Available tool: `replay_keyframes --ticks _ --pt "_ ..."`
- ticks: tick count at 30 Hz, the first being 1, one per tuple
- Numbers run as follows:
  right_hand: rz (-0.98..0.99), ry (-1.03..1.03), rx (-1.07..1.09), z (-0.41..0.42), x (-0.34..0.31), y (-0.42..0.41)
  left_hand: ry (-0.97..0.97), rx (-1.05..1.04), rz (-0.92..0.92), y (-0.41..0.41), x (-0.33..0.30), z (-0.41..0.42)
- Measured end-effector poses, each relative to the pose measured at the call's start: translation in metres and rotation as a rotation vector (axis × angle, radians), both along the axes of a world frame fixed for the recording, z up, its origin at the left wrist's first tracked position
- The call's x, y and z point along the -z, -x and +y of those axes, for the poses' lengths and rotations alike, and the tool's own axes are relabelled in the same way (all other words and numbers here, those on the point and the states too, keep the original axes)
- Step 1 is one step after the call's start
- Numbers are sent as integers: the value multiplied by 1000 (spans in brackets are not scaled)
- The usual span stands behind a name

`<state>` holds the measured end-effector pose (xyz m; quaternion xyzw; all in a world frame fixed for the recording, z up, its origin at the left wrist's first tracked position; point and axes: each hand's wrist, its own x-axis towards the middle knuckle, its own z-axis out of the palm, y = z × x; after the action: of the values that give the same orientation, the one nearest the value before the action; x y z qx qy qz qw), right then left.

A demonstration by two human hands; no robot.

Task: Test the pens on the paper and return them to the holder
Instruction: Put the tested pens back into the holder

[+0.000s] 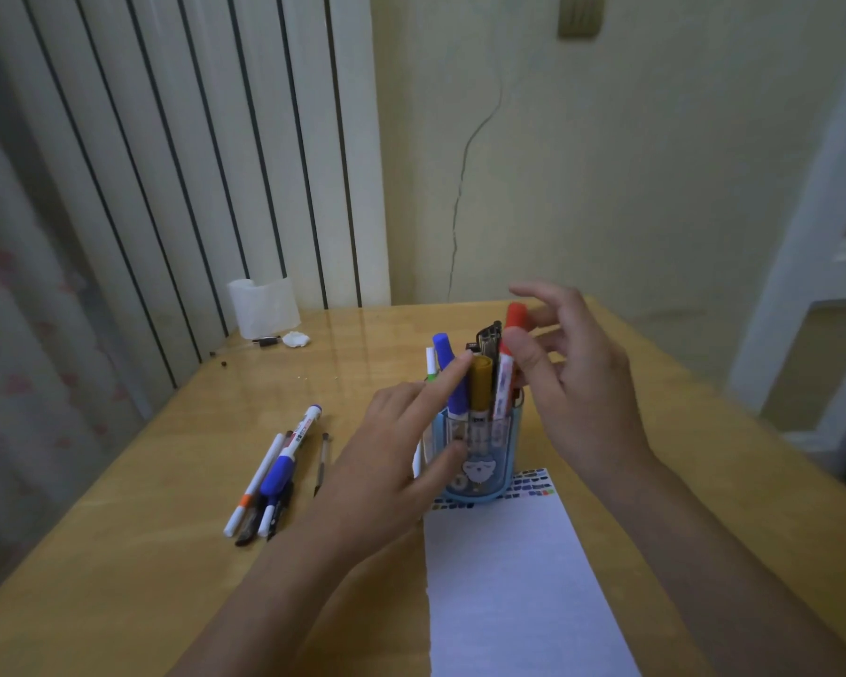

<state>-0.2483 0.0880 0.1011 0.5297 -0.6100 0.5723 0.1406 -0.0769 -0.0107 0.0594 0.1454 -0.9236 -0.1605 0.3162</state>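
Nearest the lens, white paper (514, 579) lying flat on the tabletop (167, 554), unmarked across the bare sheet, with small colour swatches along its far edge. Just beyond and touching that edge, blue see-through holder (479, 456), upright and crowded with pens: red-capped marker (511, 344), mustard-capped pen (479, 383), blue-capped marker (448, 364), dark clip pens between them. Left hand (391, 461) against the holder's side, index finger stretched up to the mustard cap, thumb pressed on the holder wall, nothing clearly gripped. Right hand (572, 378) with thumb and one finger seemingly pinching the red marker's barrel below its cap, other fingers (533, 290) spread loose above. Probably picking the next pen to test. Best done by steadying the holder with the left hand, drawing the marker straight up so the neighbours stay put, then uncapping over the sheet. Risk: tipping the tall, packed holder. Further left, well apart, loose pens (274, 476) lying together; at the far edge a white container (265, 307) and crumpled tissue (296, 339).
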Motion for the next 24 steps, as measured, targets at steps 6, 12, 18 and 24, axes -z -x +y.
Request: replay_keyframes --ticks 6,12,18,24 --pt "-15 -70 4 2 5 -1 -13 11 15 -3 0 -4" --pt "46 -226 -16 7 11 2 -33 19 17 -1 2 -6" --pt "39 -193 1 11 11 0 -72 39 35 -7 -4 -6" --pt "118 -74 77 11 20 -15 -128 -116 113 -23 -9 -38"
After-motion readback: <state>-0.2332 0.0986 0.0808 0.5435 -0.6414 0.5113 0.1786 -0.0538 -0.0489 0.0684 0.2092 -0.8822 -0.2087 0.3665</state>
